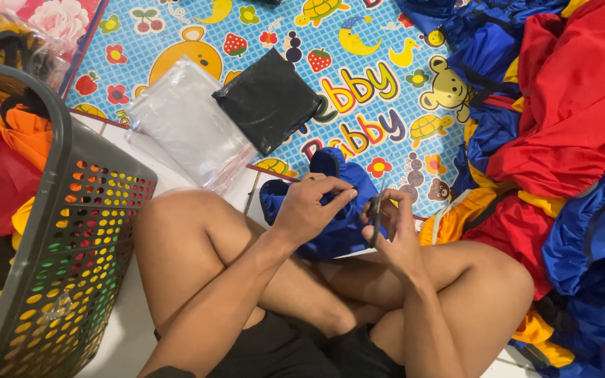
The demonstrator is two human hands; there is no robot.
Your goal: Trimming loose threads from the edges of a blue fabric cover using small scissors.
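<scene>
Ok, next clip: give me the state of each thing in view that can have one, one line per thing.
Left hand: pinching the blue fabric piece.
Right hand: gripping small scissors.
Small scissors: at the fabric's edge; open or closed unclear.
Blue fabric piece: bunched, held over the lap.
Black folded item: flat on the play mat.
Clear zip bags: lying flat, stacked.
Grey basket: upright, filled with coloured fabric.
Fabric pile: heaped, loose.
</scene>
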